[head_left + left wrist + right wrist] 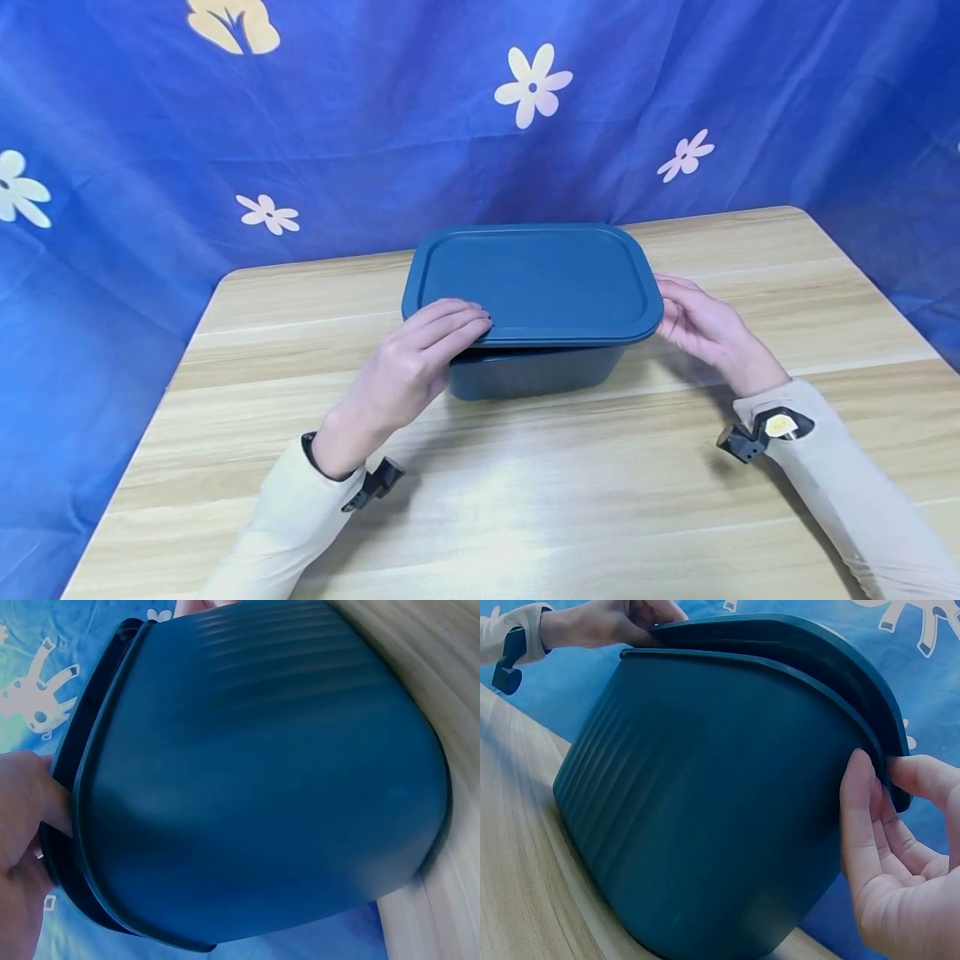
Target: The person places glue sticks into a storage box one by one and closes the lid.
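A blue rectangular lid (pixel 532 279) sits over a blue plastic storage box (pixel 536 375), with a gap between lid and rim along the front. At the lid's front left edge, my left hand (pixel 416 354) grips it with the fingers on top. The left wrist view shows part of that hand (pixel 26 825) reaching into the gap. My right hand (pixel 701 325) is at the box's right end, partly hidden by the lid. In the right wrist view its thumb presses the wall below the rim, while curled fingers (pixel 926 776) touch around the lid's corner. The box's inside is hidden.
The box stands on a light wood-grain table (pixel 480 500) near its far edge. Behind it hangs a blue cloth (pixel 390 125) with white flowers. Dark wrist devices (pixel 375 483) are strapped over both pale sleeves (pixel 855 483).
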Demonstrator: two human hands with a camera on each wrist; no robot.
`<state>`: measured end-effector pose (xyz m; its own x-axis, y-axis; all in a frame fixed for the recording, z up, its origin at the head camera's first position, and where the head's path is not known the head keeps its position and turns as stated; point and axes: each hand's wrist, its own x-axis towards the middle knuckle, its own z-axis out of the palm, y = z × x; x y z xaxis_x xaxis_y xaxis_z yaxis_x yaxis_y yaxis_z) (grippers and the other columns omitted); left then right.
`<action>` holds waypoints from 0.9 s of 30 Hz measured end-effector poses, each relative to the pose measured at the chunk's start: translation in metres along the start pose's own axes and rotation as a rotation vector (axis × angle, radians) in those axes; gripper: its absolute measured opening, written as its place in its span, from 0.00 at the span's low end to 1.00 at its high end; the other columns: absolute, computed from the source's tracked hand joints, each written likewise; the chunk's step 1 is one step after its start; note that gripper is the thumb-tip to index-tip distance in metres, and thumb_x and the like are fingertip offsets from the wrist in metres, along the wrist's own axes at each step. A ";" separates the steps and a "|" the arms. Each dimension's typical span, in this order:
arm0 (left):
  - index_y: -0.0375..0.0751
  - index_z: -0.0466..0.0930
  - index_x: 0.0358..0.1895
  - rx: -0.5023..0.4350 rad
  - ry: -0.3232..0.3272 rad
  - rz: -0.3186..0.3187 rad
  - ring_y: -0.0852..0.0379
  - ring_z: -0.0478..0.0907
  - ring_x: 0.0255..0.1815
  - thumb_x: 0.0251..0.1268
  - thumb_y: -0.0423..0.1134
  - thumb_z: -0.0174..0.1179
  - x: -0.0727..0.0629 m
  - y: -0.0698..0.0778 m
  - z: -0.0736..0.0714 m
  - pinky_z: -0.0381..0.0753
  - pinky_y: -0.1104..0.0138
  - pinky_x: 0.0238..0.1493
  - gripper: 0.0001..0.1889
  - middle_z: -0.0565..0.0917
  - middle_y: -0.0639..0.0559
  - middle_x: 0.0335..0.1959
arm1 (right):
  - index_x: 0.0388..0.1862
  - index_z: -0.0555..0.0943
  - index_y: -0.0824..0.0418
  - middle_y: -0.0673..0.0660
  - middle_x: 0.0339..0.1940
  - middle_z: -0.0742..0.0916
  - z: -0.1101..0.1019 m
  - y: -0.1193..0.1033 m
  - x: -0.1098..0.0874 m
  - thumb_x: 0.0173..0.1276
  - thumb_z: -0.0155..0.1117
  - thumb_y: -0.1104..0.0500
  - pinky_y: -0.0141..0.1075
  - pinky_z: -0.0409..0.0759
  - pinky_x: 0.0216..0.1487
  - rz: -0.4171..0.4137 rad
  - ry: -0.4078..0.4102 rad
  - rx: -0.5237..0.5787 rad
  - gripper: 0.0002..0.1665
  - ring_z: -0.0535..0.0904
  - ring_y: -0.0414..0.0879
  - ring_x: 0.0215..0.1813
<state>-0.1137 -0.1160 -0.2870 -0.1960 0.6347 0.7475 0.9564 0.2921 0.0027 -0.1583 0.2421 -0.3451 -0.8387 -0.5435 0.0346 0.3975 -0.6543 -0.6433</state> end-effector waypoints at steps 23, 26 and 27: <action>0.27 0.82 0.47 0.022 -0.032 -0.076 0.43 0.81 0.49 0.71 0.40 0.56 -0.009 0.008 -0.005 0.78 0.57 0.57 0.16 0.85 0.38 0.44 | 0.46 0.80 0.70 0.60 0.38 0.85 -0.002 0.002 0.002 0.76 0.47 0.67 0.33 0.84 0.44 -0.009 0.005 -0.057 0.14 0.83 0.45 0.37; 0.26 0.83 0.45 0.027 -0.032 -0.066 0.42 0.82 0.48 0.74 0.43 0.53 -0.009 0.009 -0.003 0.79 0.56 0.56 0.19 0.85 0.37 0.43 | 0.46 0.80 0.70 0.60 0.38 0.85 -0.002 0.002 0.002 0.76 0.47 0.67 0.34 0.84 0.44 -0.011 0.003 -0.058 0.13 0.83 0.45 0.37; 0.26 0.83 0.44 0.032 -0.038 -0.064 0.42 0.82 0.48 0.74 0.43 0.52 -0.010 0.009 -0.003 0.79 0.56 0.56 0.19 0.85 0.37 0.42 | 0.46 0.80 0.70 0.60 0.38 0.85 -0.002 0.002 0.002 0.76 0.47 0.67 0.33 0.84 0.44 -0.009 0.004 -0.055 0.13 0.83 0.45 0.37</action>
<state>-0.1024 -0.1216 -0.2921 -0.2650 0.6404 0.7209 0.9344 0.3553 0.0279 -0.1596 0.2409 -0.3474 -0.8436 -0.5356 0.0376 0.3690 -0.6292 -0.6841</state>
